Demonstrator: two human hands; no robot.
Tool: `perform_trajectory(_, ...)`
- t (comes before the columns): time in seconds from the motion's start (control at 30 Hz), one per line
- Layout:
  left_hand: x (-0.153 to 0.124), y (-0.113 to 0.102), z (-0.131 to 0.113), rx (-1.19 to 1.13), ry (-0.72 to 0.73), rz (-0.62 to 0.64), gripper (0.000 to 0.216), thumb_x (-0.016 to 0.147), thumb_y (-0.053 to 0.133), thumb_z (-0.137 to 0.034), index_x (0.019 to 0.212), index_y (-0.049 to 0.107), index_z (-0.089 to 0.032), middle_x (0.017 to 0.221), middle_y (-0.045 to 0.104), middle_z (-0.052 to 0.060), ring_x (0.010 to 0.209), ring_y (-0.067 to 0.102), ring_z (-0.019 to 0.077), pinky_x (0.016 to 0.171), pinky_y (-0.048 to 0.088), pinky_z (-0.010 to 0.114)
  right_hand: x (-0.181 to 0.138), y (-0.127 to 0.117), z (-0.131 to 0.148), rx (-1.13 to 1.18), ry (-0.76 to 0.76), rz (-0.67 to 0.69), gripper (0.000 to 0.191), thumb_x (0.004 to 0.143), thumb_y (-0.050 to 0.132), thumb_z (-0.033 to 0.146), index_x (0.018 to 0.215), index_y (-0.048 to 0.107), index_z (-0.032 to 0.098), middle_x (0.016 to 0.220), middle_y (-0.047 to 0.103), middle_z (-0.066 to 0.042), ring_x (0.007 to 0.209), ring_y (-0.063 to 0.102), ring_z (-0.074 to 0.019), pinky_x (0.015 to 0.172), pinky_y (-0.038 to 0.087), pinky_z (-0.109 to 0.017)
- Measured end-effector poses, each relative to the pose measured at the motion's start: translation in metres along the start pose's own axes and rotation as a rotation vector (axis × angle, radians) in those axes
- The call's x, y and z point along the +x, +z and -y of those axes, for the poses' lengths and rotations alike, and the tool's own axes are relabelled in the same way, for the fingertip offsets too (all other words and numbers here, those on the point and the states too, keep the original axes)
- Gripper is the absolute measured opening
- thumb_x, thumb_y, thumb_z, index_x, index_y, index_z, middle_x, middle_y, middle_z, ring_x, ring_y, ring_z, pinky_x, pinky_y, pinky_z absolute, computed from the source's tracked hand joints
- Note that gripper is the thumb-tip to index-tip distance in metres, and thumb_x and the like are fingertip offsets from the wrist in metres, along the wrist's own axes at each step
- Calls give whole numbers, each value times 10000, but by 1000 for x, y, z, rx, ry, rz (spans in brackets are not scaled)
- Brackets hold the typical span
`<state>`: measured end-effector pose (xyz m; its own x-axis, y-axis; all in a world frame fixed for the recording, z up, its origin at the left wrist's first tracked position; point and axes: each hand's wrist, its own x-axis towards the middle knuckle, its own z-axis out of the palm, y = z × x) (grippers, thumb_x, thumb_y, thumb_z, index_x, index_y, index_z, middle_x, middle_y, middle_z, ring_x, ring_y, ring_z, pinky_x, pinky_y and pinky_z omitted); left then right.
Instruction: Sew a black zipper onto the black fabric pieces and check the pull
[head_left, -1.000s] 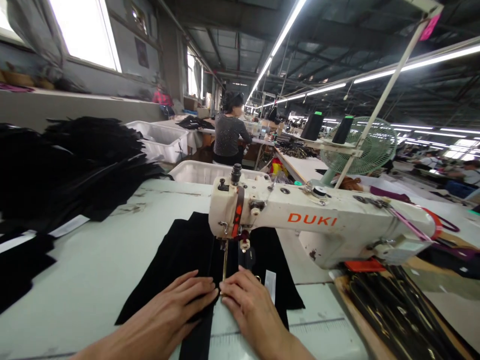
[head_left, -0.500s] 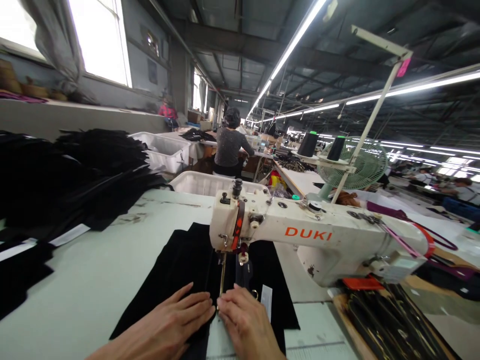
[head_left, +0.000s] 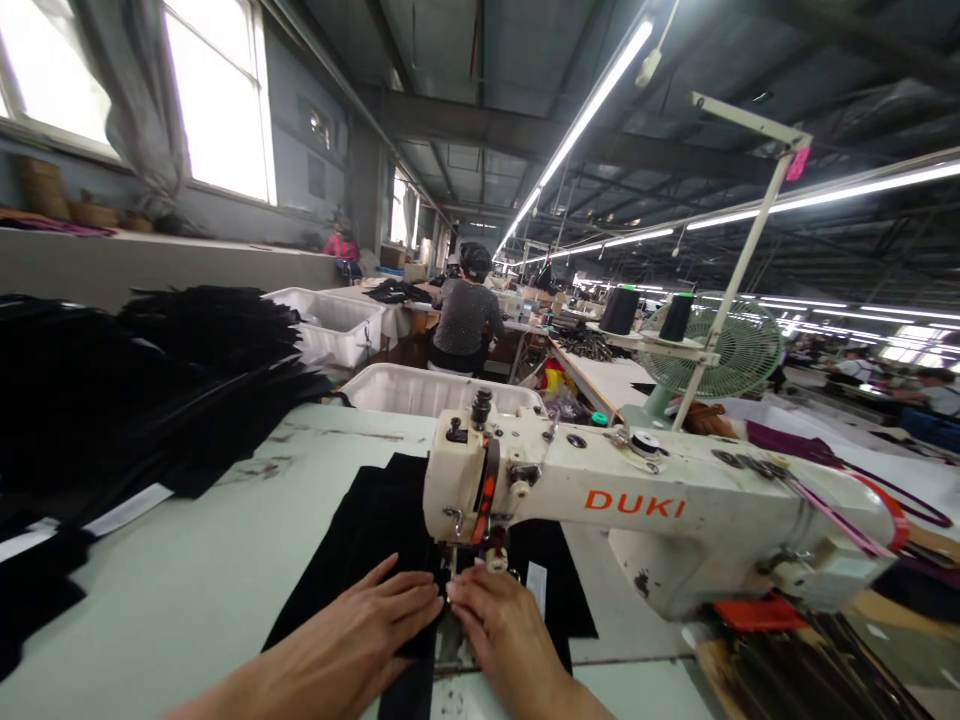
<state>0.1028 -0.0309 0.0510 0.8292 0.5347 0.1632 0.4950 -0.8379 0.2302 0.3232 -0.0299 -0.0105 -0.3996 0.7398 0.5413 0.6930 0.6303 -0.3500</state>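
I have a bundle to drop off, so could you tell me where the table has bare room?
The pale table is bare between the black pile on the left and the black fabric. It is crowded under the sewing machine, where both hands press.

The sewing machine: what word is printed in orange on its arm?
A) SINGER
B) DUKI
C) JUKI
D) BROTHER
B: the cream sewing machine carries the orange letters DUKI along its arm, above the black fabric on which the left hand and the right hand lie flat.
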Motion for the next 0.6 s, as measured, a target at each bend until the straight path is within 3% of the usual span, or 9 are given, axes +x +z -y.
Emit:
perform_trajectory(0.23, 6, 5, 13, -17, 32, -22, 737, 793, 540, -14, 1466, 448, -300, 1382, 596, 43, 1309, 523, 238, 1165, 286, 503, 9, -8, -2, -138, 238, -15, 301, 729, 743, 81, 993, 649, 193, 1053, 668, -89, 1011, 610, -299, 873, 525, -439)
perform_trajectory(0.4, 4, 11, 14, 29, 32, -68, 698, 808, 524, -21, 1451, 475, -287, 1361, 612, 45, 1280, 550, 233, 1153, 329, 495, 12, -8, 2, -209, 279, 70, 213, 736, 715, 126, 922, 639, 194, 1063, 654, -105, 1028, 578, -314, 866, 502, -442)
perform_trajectory(0.6, 4, 15, 19, 48, 46, -45, 675, 841, 506, -13, 1461, 466, -275, 1373, 602, 60, 1301, 530, 238, 1153, 320, 511, 24, -9, 10, -303, 264, 156, 241, 801, 636, 95, 1030, 662, 163, 1097, 649, -145, 1114, 543, -341, 926, 446, -474)
